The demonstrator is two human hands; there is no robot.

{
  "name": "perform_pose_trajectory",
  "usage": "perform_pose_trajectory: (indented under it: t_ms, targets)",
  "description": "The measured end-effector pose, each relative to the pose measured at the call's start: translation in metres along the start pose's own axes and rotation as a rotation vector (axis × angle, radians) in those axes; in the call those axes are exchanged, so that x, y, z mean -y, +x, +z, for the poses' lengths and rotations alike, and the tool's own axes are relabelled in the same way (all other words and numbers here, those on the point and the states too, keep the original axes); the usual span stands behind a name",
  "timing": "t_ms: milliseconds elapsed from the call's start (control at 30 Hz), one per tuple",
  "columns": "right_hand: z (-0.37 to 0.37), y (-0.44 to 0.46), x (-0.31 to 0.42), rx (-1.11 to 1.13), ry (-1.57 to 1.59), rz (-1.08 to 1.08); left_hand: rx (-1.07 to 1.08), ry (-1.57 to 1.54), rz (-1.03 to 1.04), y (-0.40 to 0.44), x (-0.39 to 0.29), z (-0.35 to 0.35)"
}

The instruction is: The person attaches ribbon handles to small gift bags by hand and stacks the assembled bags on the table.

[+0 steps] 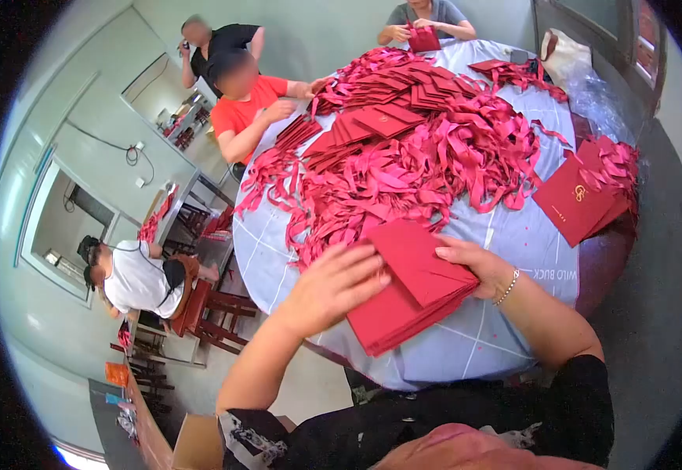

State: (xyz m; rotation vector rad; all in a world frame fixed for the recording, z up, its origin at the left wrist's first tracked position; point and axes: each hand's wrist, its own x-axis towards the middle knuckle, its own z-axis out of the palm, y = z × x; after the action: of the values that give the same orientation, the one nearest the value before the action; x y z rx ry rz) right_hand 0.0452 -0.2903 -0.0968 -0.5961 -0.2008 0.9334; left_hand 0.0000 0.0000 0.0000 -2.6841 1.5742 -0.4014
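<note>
A stack of flat red paper bags lies at the near edge of the round table, its bags slightly out of line. The top bag sits askew over the ones beneath. My right hand, with a chain bracelet at the wrist, grips the stack's right side, thumb on top and the other fingers hidden underneath. My left hand rests over the stack's left side with its fingers stretched out flat. Just beyond my hands spreads a heap of pink-red ribbons attached to more red bags.
A grey-blue cloth covers the table. More red bags with gold print lie at the right edge, near clear plastic wrap. Two people handle bags across the table; another stands behind. At left, someone sits by a wooden stool.
</note>
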Motion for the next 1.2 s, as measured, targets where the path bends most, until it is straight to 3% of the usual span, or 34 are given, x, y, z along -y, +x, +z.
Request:
perform_pose_trajectory:
  t_ms: [67, 133, 200, 233, 267, 333, 367, 433, 733, 867, 933, 1033, 1133, 1200]
  targets:
    - [0.017, -0.006, -0.006, -0.127, -0.077, -0.239, -0.114, 0.002, 0.002, 0.017, 0.015, -0.010]
    - [-0.004, -0.004, 0.019, -0.192, -0.133, -0.307, -0.282, -0.043, -0.076, 0.059, 0.058, 0.020]
    - [-0.001, 0.003, 0.015, -0.269, -0.108, -0.528, -0.452, -0.064, -0.274, 0.077, 0.084, 0.026]
    - [-0.001, 0.004, 0.015, -0.282, -0.114, -0.518, -0.568, -0.139, -0.415, 0.086, 0.086, 0.027]
    - [0.000, 0.004, 0.018, -0.317, -0.097, -0.584, -0.592, -0.277, -0.549, 0.086, 0.096, 0.037]
    - [-0.005, 0.002, 0.026, -0.365, -0.132, -0.704, -0.764, -0.983, -0.702, 0.087, 0.108, 0.065]
    - [-0.006, 0.003, 0.029, -0.377, -0.156, -0.709, -0.810, -1.075, -0.686, 0.082, 0.111, 0.081]
    - [-0.006, 0.002, 0.035, -0.439, -0.104, -0.730, -0.791, -1.208, -0.792, 0.077, 0.090, 0.092]
    - [0.024, 0.040, 0.064, -0.411, -0.118, -0.970, -0.762, -1.555, -0.661, 0.051, 0.060, 0.134]
    - [0.019, 0.066, 0.051, -0.397, -0.074, -0.946, -0.797, -1.591, -0.675, 0.047, 0.063, 0.140]
    - [0.000, 0.073, 0.042, -0.465, -0.011, -0.752, -0.852, -1.674, -0.729, 0.045, 0.072, 0.141]
    - [-0.024, 0.074, 0.024, -0.758, 0.029, -0.469, -0.772, -1.717, -0.857, 0.040, 0.073, 0.137]
    - [-0.033, 0.063, 0.010, -0.665, -0.128, -0.428, -0.750, -1.770, -0.828, 0.043, 0.072, 0.141]
    - [-0.018, 0.060, 0.008, -0.651, -0.153, -0.395, -0.769, -1.629, -0.780, 0.047, 0.073, 0.153]
